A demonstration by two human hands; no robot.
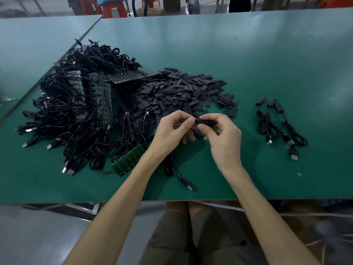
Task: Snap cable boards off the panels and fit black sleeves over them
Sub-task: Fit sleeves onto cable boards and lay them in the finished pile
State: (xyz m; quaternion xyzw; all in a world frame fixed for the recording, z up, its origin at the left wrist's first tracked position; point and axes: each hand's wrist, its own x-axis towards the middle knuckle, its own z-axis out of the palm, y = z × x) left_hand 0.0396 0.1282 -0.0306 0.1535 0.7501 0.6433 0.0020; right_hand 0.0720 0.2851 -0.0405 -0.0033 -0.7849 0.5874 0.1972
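Mid-sleeving, pinching a black sleeve [205, 122] in right hand [224, 136] and what's likely the hidden cable board in left hand [171, 130], so probably needs lining up and sliding on next.

On the green-topped work table [267, 64], a heap of black USB cables tangled with dark circuit-board panels [76, 104] lies at the left. Touching its right edge lies a pile of short black flattened sleeves [181, 92]. In front of the heap, near the table's front edge, lies a green strip-shaped board panel [129, 160]. Three black sleeved cables [280, 127] lie well apart at the right. In front of the pile, the left hand [172, 129] and right hand [223, 136] meet above the table. The right pinches one black tube sleeve [205, 122], and the left grips a loose black cable [181, 178] trailing to the front edge. Red plastic stools [114, 8] stand behind the table.
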